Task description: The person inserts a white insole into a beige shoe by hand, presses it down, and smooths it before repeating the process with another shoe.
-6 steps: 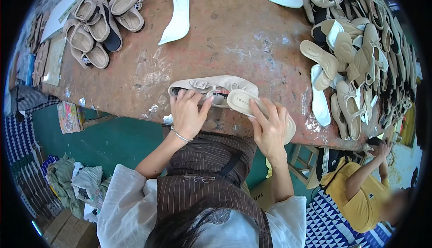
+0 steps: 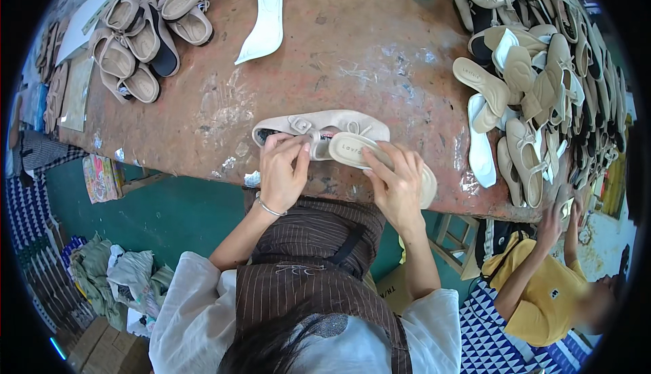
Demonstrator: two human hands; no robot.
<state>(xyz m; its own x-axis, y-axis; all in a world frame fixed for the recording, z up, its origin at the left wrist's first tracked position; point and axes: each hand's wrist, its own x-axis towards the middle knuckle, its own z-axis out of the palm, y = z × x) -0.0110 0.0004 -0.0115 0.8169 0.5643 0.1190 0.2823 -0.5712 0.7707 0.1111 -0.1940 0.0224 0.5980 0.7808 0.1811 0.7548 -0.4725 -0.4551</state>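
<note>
At the near edge of the desk (image 2: 196, 120), a beige shoe (image 2: 333, 117) lies crosswise before the person, its inside partly dark through the opening. The left hand (image 2: 283, 174) has its fingers bunched, seemingly pinching the shoe's near rim; the right hand (image 2: 399, 191) pinches a beige insole (image 2: 348, 150) between thumb and fingers, one rounded end overlapping the shoe's near side. That insole is not yet inside, so this shoe looks unfinished. On the floor at left sits a pale plastic bag (image 2: 132, 271), contents unclear. To the right, loose insoles (image 2: 483, 79) lie by a large shoe heap (image 2: 590, 75). Farther left, clustered shoes (image 2: 144, 40) appear already lined; beyond the shoe lies a white foot-shaped piece (image 2: 263, 25).
</note>
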